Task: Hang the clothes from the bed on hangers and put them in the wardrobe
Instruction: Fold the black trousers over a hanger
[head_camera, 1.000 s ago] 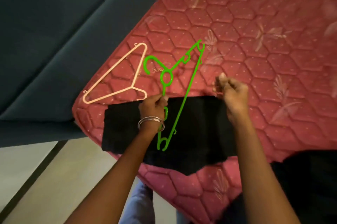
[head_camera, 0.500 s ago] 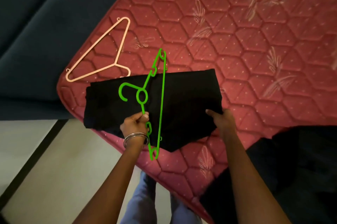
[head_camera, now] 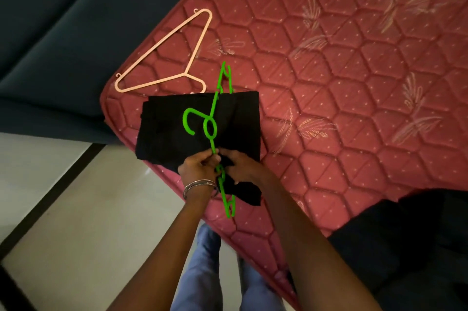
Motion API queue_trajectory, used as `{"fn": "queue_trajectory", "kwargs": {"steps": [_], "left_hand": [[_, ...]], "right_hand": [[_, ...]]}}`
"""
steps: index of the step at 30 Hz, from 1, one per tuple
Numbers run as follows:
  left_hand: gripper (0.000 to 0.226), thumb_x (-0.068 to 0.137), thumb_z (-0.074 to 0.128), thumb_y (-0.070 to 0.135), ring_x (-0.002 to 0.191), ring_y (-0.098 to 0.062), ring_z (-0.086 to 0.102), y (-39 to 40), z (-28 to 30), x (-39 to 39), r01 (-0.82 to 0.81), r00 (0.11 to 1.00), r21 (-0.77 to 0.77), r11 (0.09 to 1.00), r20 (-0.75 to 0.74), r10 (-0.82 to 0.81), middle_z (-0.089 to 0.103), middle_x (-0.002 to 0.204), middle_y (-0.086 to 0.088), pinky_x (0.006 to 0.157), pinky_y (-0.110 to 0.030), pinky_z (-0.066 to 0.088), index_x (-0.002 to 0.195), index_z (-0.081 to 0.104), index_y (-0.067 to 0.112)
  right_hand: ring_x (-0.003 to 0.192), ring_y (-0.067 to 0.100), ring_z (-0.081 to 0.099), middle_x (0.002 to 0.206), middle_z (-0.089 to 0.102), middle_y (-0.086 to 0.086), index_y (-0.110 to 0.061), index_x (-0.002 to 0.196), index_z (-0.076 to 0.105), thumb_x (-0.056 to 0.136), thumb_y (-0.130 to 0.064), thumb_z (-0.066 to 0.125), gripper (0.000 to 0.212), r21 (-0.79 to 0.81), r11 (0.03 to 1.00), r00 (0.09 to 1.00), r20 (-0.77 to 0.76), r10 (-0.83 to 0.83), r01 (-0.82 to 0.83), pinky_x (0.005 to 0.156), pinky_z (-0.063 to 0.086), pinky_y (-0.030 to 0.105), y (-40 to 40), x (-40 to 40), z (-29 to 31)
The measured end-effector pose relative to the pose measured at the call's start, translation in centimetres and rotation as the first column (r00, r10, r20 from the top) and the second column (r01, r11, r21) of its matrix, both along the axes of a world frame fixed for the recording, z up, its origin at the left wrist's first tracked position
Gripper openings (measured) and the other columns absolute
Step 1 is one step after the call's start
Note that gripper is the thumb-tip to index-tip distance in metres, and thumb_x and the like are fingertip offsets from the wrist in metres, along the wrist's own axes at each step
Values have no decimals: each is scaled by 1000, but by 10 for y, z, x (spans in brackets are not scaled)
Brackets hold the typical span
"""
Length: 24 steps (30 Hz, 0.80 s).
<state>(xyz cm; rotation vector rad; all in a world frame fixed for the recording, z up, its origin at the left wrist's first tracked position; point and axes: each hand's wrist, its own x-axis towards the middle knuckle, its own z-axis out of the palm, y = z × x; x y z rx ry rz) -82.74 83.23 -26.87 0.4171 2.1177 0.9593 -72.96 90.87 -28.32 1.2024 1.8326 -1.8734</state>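
Note:
A folded black garment lies on the corner of the red quilted mattress. A bright green hanger stands on edge across it, hook pointing left. My left hand grips the hanger's lower arm, a silver bangle on the wrist. My right hand pinches the black cloth right beside the hanger, touching the left hand. A tail of the cloth hangs below the right hand. A pale pink hanger lies flat on the mattress above the garment.
More dark clothing is piled at the mattress's lower right edge. A dark blue-grey upholstered surface runs along the left of the bed. Pale floor tiles with a dark strip lie below, and my legs stand by the mattress edge.
The garment was folded narrower. My right hand came from the cloth's right edge to the middle beside my left hand. The green hanger turned more upright over the cloth.

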Motion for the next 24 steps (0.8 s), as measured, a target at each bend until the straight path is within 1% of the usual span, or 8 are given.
{"fn": "queue_trajectory", "kwargs": {"steps": [2, 4, 11, 13, 16, 18, 22, 24], "left_hand": [[17, 73, 77, 12, 78, -22, 71, -5, 4, 0, 106, 985, -11, 994, -133, -106, 75, 84, -6, 77, -37, 57, 87, 78, 21], [20, 76, 74, 15, 80, -22, 70, -6, 7, -2, 248, 922, -95, 964, -284, -265, 74, 88, -9, 76, -28, 53, 95, 76, 11], [29, 80, 59, 19, 82, -28, 63, -3, -3, -9, 858, 457, -37, 512, -398, -795, 67, 93, -11, 81, -36, 49, 105, 73, 19], [26, 77, 62, 10, 79, -27, 62, -3, -6, -13, 768, 582, -11, 640, -405, -705, 65, 89, -10, 80, -31, 48, 98, 75, 17], [29, 81, 69, 16, 98, -31, 54, 10, -6, -26, 200, 852, -127, 971, -466, -237, 54, 107, -14, 86, -29, 38, 109, 69, 20], [47, 82, 68, 38, 114, -32, 47, 21, -7, -40, -59, 957, -330, 942, -287, -41, 49, 125, -15, 91, -33, 37, 124, 55, 20], [90, 71, 77, 47, 123, -37, 46, 43, -18, -56, 9, 997, -452, 892, -67, -44, 41, 139, -20, 99, -41, 39, 139, 32, 8], [86, 68, 81, 39, 120, -38, 49, 47, -26, -65, 27, 996, -493, 870, -61, -65, 45, 135, -20, 97, -42, 42, 134, 38, 3]], "right_hand": [[77, 23, 62, 98, 61, 16, -11, 123, 52, 91, 7, 43, 38, -83, 994, 998, -19, 65, -67, 72, 56, 43, -9, -12, -4], [70, 5, 62, 86, 65, 0, -15, 114, 52, 88, 18, 40, 44, -303, 951, 983, -147, -110, 61, 73, 52, 38, -5, -8, -4], [136, 39, 36, 152, 33, 17, -15, 148, 28, 77, -22, 76, 86, -767, 550, 444, -388, -808, 331, 105, 35, 55, 11, 83, -15], [129, 41, 45, 146, 42, 18, -18, 146, 33, 72, -24, 81, 89, -769, 498, 375, -358, -855, 402, 100, 40, 56, 6, 90, -16], [115, 37, 59, 125, 62, 10, -23, 123, 61, 65, -26, 86, 64, -804, 321, 204, -251, -946, 501, 87, 51, 55, 0, 96, -26], [116, 39, 58, 120, 65, 11, -22, 103, 69, 57, -31, 87, 50, -852, 128, 30, -131, -991, 508, 86, 51, 56, -10, 101, -36], [124, 38, 52, 133, 57, 16, -13, 130, 55, 65, -70, 56, 87, -790, -254, -311, 85, -947, 558, 99, 41, 59, -28, 103, -47], [117, 29, 59, 128, 61, 9, -19, 130, 55, 70, -75, 43, 83, -716, -299, -326, 105, -939, 631, 96, 45, 50, -34, 97, -48]]}}
